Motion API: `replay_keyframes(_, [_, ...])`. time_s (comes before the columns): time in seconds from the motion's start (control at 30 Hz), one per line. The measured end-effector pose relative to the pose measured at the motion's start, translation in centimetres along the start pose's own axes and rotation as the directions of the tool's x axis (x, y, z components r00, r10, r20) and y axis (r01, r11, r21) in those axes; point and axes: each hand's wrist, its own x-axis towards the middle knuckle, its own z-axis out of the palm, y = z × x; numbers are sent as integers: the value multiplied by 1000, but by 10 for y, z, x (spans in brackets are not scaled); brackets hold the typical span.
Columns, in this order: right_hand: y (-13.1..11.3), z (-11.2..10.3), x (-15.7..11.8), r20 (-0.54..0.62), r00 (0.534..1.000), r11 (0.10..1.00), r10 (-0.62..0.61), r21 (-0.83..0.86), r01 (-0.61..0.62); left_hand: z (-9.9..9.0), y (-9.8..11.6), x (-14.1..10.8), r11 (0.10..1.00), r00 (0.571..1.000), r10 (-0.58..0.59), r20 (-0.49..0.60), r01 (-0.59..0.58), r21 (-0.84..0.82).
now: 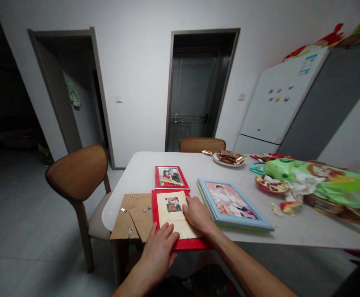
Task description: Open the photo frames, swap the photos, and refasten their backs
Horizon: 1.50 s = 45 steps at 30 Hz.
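Note:
A cream photo sheet point(164, 220) with a small dark picture on it lies over a red picture frame point(192, 245) at the table's front edge. My left hand point(163, 244) rests on the sheet's lower left part and the frame's edge, fingers stretched out. At the sheet's right edge is my right hand point(198, 214), thumb on top and the other fingers bent along the edge; their undersides are hidden. Behind stands a smaller red frame point(157, 177) with a couple's photo, lying flat. Brown backing boards point(122, 225) with metal clips lie to the left.
Right of my hands lies a stack of frames, light blue on top point(203, 187). Beyond are a plate point(235, 165) of wrapped snacks, a bowl of peelings point(269, 189), fruit peel point(291, 207) and a green package point(337, 177). A chair point(81, 173) stands at the left.

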Motion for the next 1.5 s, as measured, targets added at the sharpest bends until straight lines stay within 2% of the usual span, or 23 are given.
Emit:
replay_keyframes(0.1, [-5,-3,-3,4,1000,1000,-18,-14,18,-11,-12,-13,999,998,-33,-58,31,-35])
replay_keyframes(0.2, [-11,-4,-4,-10,997,997,-74,-4,74,-23,-41,-31,988,980,-152,-129,149,-33])
replay_keyframes(0.33, [-13,3,-4,-64,995,996,-79,32,81,-29,-85,-46,925,911,-372,-179,380,12])
replay_keyframes(0.43, [-7,10,-4,-129,985,989,-116,80,127,-24,-103,-48,899,883,-424,-200,438,29])
replay_keyframes(0.57, [4,15,-3,-170,980,977,-102,168,131,-18,-101,-44,905,890,-408,-204,423,38])
replay_keyframes(0.67, [9,14,-1,-167,983,964,-72,241,111,-20,-86,-42,900,883,-421,-205,435,25])
replay_keyframes(0.77, [9,12,-3,-167,984,957,-60,270,104,-23,-66,-38,927,908,-369,-199,376,-7])
replay_keyframes(0.83, [8,11,-5,-160,984,957,-72,267,113,-26,-56,-34,945,930,-327,-166,326,-34])
replay_keyframes(0.9, [7,11,-8,-140,984,963,-108,233,139,-28,-52,-32,944,935,-331,-126,329,-37])
replay_keyframes(1.03, [2,6,-12,-65,988,979,-143,139,151,-29,-61,-35,910,907,-407,-109,413,40])
replay_keyframes(1.13, [-16,-5,-15,-69,985,971,-158,171,168,-27,-76,-43,879,878,-456,-147,469,79])
replay_keyframes(1.2, [-37,-14,-20,-77,966,935,-249,243,260,-23,-86,-47,868,866,-468,-176,488,95])
replay_keyframes(1.27, [-63,-19,-28,-43,927,876,-372,315,365,-19,-95,-49,869,865,-456,-209,483,106])
replay_keyframes(1.4, [-107,-11,-44,53,845,812,-533,315,492,-15,-110,-51,881,864,-427,-266,464,96])
replay_keyframes(1.5, [-120,-1,-50,40,845,805,-533,331,493,-22,-111,-51,879,852,-442,-280,474,54])
